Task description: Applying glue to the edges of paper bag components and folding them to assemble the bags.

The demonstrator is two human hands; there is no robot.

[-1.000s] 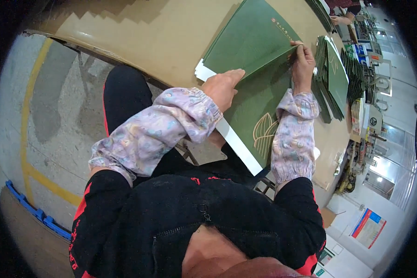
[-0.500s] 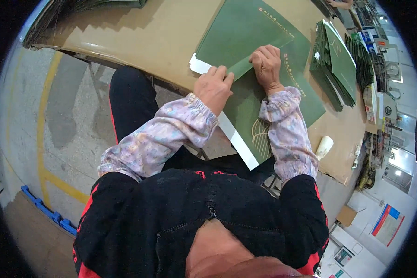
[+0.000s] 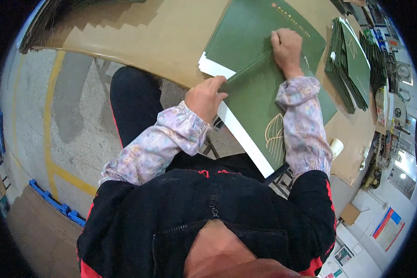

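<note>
A green printed card sheet [image 3: 252, 95] with a white edge strip and gold line drawing lies in front of me, its near end over the table edge. A straight crease crosses it. My left hand [image 3: 204, 98] is closed at the sheet's left edge, thumb and forefinger on the border beside the crease. My right hand [image 3: 288, 50] is curled into a fist, its knuckles pressed on the green card near the crease's right end. Nothing shows inside that fist. More green sheets [image 3: 245, 32] with white edges lie beneath and beyond.
On the right stands a bundle of folded green card folders [image 3: 350, 65], with more behind it. A white cup-like object [image 3: 337, 147] lies by my right sleeve. Dark stacked sheets [image 3: 55, 21] sit at the far left of the tan table [image 3: 157, 46]. My knee is below its edge.
My right fist has moved away from me and right along the crease, and the raised flap now lies flatter. My left hand has slid slightly down and left. The whole view has shifted slightly.
</note>
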